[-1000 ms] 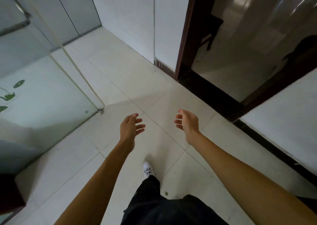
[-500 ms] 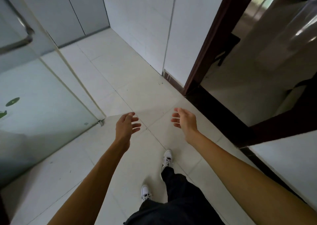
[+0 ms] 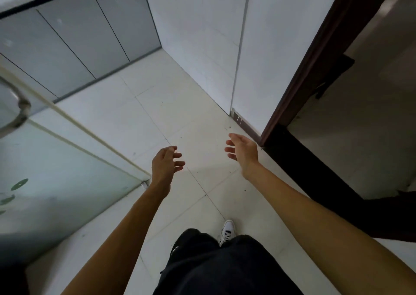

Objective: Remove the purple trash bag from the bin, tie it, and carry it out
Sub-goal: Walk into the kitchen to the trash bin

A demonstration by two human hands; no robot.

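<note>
My left hand (image 3: 165,167) is stretched out in front of me over the pale tiled floor (image 3: 157,112), fingers loosely spread and holding nothing. My right hand (image 3: 243,151) is held out beside it, a little farther forward, palm turned inward, fingers relaxed and empty. Neither the bin nor the purple trash bag is in view.
A frosted glass door (image 3: 58,182) with a metal handle (image 3: 21,112) stands on the left. A white wall (image 3: 202,31) runs ahead, grey panels (image 3: 74,40) close the far end. A dark wooden door frame (image 3: 315,58) and dark threshold (image 3: 299,164) open to the right. My white shoe (image 3: 227,230) is below.
I have walked forward along the corridor; the doorway has shifted right and the far corner has come closer. Both hands stay out in front, empty.
</note>
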